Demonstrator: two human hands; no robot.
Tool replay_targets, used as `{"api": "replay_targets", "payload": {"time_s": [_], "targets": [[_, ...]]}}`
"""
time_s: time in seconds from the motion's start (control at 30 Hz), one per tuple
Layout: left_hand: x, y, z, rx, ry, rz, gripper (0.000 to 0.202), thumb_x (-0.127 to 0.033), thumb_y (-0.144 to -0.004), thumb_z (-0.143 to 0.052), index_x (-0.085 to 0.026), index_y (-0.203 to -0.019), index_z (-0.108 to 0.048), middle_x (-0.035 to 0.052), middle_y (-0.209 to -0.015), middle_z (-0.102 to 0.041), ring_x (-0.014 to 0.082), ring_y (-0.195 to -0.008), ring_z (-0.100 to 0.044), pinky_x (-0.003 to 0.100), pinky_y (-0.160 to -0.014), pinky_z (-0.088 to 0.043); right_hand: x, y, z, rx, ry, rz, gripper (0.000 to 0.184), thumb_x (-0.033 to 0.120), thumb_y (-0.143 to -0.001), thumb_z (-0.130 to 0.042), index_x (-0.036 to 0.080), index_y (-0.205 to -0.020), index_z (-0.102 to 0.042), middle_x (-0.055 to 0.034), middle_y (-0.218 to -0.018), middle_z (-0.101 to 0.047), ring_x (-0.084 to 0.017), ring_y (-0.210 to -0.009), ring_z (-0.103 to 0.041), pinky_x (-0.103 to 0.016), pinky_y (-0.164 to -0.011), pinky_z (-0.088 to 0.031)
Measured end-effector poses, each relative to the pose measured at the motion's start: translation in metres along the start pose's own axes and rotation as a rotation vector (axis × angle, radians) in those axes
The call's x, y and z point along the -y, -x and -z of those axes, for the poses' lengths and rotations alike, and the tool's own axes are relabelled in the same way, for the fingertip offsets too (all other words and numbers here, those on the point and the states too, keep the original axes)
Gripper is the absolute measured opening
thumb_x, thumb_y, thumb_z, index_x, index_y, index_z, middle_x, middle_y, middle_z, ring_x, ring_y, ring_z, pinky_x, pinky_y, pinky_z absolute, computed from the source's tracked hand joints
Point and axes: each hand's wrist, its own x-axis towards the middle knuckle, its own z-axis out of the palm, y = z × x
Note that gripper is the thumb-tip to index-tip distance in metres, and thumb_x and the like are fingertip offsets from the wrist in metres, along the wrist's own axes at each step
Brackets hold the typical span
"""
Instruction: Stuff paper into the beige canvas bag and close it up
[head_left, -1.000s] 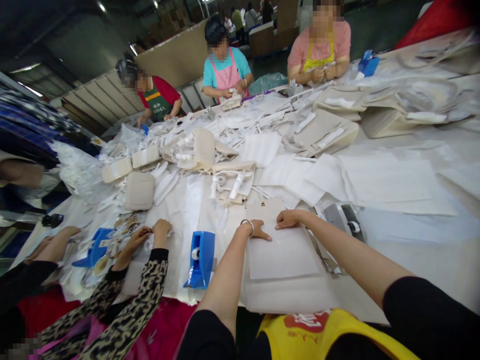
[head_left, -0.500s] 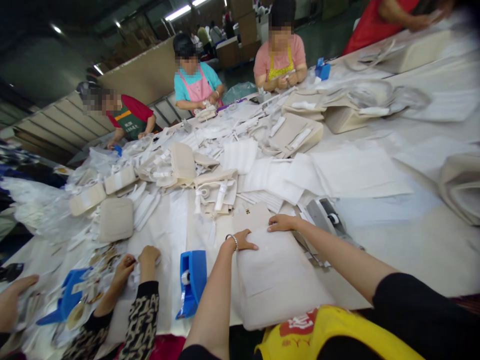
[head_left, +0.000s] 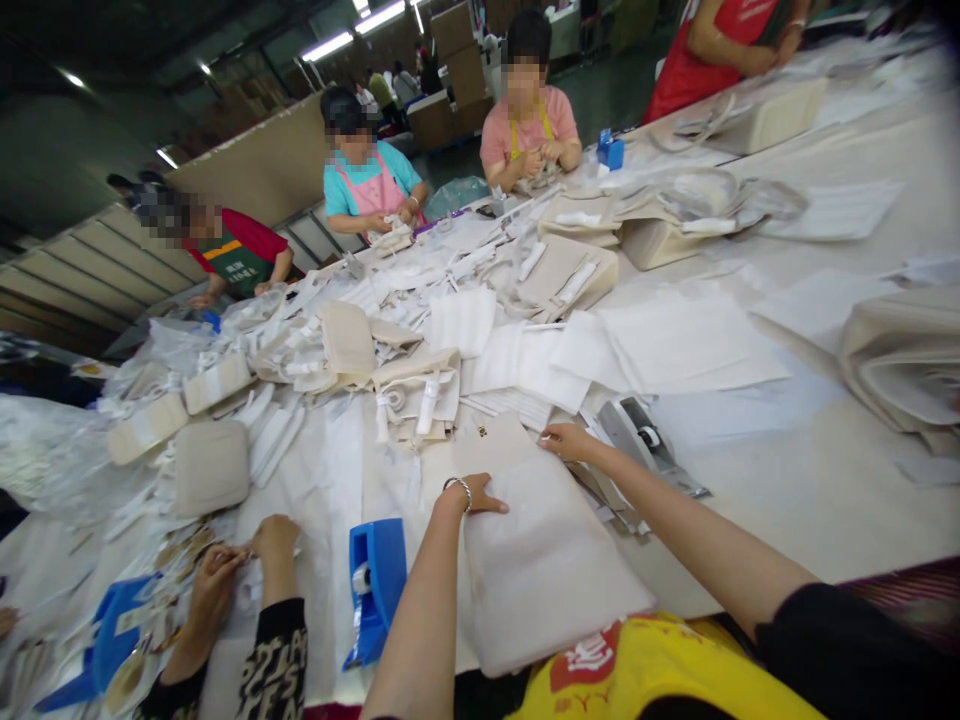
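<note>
A flat cream bag (head_left: 504,446) with a small gold emblem lies at the table's front edge, close to my body. Its lower part is covered by a thin white wrapping sheet (head_left: 555,570). My left hand (head_left: 480,494) rests on the sheet near its left edge, thumb and fingers apart. At the sheet's upper right edge, my right hand (head_left: 568,442) has its fingers closed on the sheet's border; the fingertips are partly hidden. Just beyond my right hand stands a grey tape dispenser (head_left: 637,435). A blue tape dispenser (head_left: 377,590) is left of my left forearm.
Close on my left, a co-worker's hands (head_left: 217,590) work over small parts beside another blue tape dispenser (head_left: 112,640). Cream bags (head_left: 212,465) and white foam sheets (head_left: 690,335) cover much of the table. Several co-workers are along the far side.
The view has shifted, so the scene sits further left. My right hand has moved slightly at the sheet's upper edge, its fingers drawn closer together. My left hand stays on the sheet.
</note>
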Motion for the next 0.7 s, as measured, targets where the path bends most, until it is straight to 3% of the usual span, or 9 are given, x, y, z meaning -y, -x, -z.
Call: {"api": "replay_targets", "payload": {"time_s": [0.1, 0.2, 0.37, 0.47, 0.6, 0.7], "targets": [[-0.002, -0.001, 0.0, 0.104, -0.221, -0.03, 0.095, -0.069, -0.038, -0.056, -0.017, -0.116, -0.038, 0.0142, -0.125, -0.042, 0.0295, -0.11, -0.043, 0.04, -0.092, -0.035, -0.008, 0.002, 0.011, -0.061, 0.046, -0.044, 0.031, 0.033, -0.076, -0.041, 0.013, -0.091, -0.059, -0.0088, -0.091, -0.062, -0.02, -0.083, -0.056, -0.028, -0.072, -0.042], [0.0, -0.001, -0.001, 0.119, -0.255, -0.014, 0.1, -0.073, -0.037, -0.053, -0.019, -0.119, -0.034, 0.0126, -0.126, -0.04, 0.0289, -0.11, -0.043, 0.039, -0.091, -0.037, -0.004, -0.01, 0.013, -0.054, 0.079, -0.017, 0.031, 0.032, -0.075, -0.042, 0.014, -0.095, -0.057, -0.007, -0.092, -0.062, -0.017, -0.083, -0.056, -0.027, -0.072, -0.042], [0.0, 0.001, -0.002, 0.126, -0.264, -0.005, 0.102, -0.076, -0.033, -0.051, -0.02, -0.117, -0.037, 0.0128, -0.122, -0.045, 0.0296, -0.105, -0.047, 0.041, -0.087, -0.041, 0.033, -0.054, -0.003, 0.012, 0.172, 0.146, 0.034, 0.026, -0.074, -0.045, 0.017, -0.106, -0.051, -0.0046, -0.106, -0.057, -0.014, -0.092, -0.053, -0.024, -0.082, -0.04], [-0.004, 0.003, -0.002, 0.143, -0.277, 0.015, 0.101, -0.075, -0.033, -0.052, -0.021, -0.117, -0.037, 0.0125, -0.122, -0.046, 0.0293, -0.103, -0.048, 0.041, -0.086, -0.042, 0.059, -0.08, -0.016, 0.025, 0.271, 0.212, 0.04, 0.021, -0.071, -0.048, 0.016, -0.111, -0.047, -0.0085, -0.115, -0.05, -0.02, -0.102, -0.047, -0.03, -0.088, -0.036], [-0.007, 0.003, -0.002, 0.168, -0.259, 0.058, 0.101, -0.073, -0.032, -0.054, -0.022, -0.117, -0.037, 0.0118, -0.124, -0.044, 0.0295, -0.105, -0.047, 0.041, -0.088, -0.04, 0.079, -0.102, -0.032, 0.053, 0.408, 0.222, 0.033, 0.012, -0.073, -0.04, 0.013, -0.103, -0.052, -0.015, -0.106, -0.053, -0.027, -0.1, -0.046, -0.042, -0.083, -0.036], [-0.007, 0.004, -0.002, 0.162, -0.229, 0.05, 0.103, -0.073, -0.032, -0.055, -0.021, -0.119, -0.035, 0.012, -0.126, -0.041, 0.0299, -0.107, -0.045, 0.042, -0.091, -0.038, 0.084, -0.11, -0.036, 0.066, 0.485, 0.201, 0.033, 0.01, -0.073, -0.036, 0.01, -0.101, -0.053, -0.019, -0.103, -0.053, -0.029, -0.097, -0.048, -0.044, -0.078, -0.038]]}}
